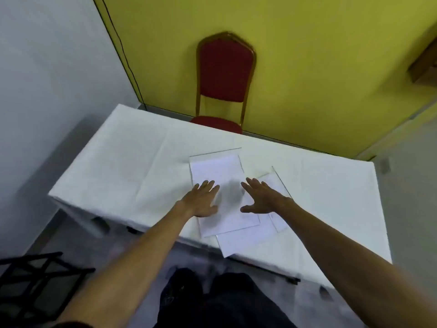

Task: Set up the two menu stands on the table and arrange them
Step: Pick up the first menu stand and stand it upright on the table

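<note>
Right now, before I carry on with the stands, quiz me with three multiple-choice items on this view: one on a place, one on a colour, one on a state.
1. Where is the chair?
A. Beyond the table's far edge, against the yellow wall
B. At the table's left end
C. Tipped over on the floor

2. What colour is the tablecloth?
A. Red
B. White
C. Black

3. How are the two menu stands placed?
A. Both upright
B. One upright, one flat
C. Both flat, overlapping

Answers:
1 A, its red back stands against the wall.
2 B, plain white throughout.
3 C, both lie flat under the open left hand and right hand.
</note>
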